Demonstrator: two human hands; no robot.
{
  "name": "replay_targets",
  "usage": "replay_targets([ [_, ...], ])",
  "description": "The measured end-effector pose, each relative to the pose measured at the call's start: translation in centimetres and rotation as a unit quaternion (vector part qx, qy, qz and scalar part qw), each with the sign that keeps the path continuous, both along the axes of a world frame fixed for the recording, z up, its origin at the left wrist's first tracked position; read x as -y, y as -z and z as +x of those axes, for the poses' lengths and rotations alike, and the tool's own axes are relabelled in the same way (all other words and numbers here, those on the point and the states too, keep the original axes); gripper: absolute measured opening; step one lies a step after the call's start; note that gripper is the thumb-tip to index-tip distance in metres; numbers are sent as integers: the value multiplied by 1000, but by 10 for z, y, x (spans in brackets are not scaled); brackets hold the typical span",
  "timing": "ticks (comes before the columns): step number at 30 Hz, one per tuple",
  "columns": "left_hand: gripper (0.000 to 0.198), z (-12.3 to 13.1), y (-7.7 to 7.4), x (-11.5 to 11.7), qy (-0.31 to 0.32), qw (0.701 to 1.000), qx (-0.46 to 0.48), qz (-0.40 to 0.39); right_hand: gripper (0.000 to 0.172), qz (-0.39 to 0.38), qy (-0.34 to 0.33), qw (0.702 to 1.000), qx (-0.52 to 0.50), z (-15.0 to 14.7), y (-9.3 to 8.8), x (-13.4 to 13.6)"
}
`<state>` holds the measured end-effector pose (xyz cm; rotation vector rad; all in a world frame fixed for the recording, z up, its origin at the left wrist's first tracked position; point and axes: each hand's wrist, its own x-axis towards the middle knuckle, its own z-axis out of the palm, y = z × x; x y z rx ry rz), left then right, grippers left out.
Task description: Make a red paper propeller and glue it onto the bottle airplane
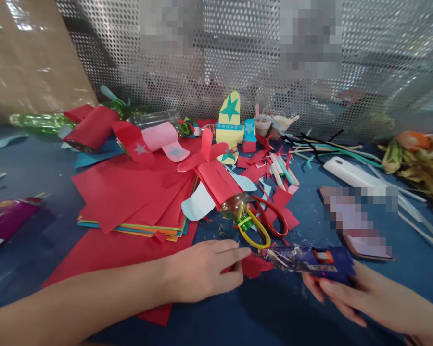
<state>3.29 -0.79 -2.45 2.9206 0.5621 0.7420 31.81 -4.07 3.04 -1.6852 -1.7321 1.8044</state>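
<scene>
My right hand (361,293) grips a dark blue hot glue gun (321,262) by its handle, with the nozzle pointing left. Pale glue strands and scraps cling to its front end. My left hand (209,269) is open close to that nozzle, its index finger stretched toward the tip; whether they touch I cannot tell. Just beyond lies a small plastic bottle (233,206) with a green cap, wrapped in red paper (220,182) and bearing red and pale blue fins. Scissors with yellow and red handles (263,235) rest beside the cap. A red paper piece (256,264) lies under the nozzle.
Left of the bottle is a stack of coloured paper (130,192). A purple glue gun (10,221) lies far left; a phone (357,226) and a white-handled tool (353,175) lie right. Paper-covered bottles and a yellow paper rocket (230,115) line the perforated metal wall (238,57).
</scene>
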Motion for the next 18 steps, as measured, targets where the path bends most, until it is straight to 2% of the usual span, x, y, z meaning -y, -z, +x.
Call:
replay_targets([
  [3,18,1,-3,0,-21,999,-17,-31,51,-23,-68,997,-16,4,1,-9],
  [6,16,1,-5,-3,13,999,-28,-24,53,-17,-86,993,-72,7,3,-17],
  [7,17,1,-5,-3,26,999,-28,-18,53,-21,-76,994,-81,8,3,-19],
  [8,17,1,-5,-4,35,999,-26,-10,54,-13,-37,996,-80,8,4,-19],
  [10,17,0,-3,-5,51,999,-20,5,56,-4,-18,996,-90,6,4,-18],
  [15,17,0,1,-3,76,997,1,33,51,31,-71,996,-42,-5,-2,-8],
  [18,18,0,-1,-1,83,996,8,43,51,71,-77,994,27,-15,-8,4],
])
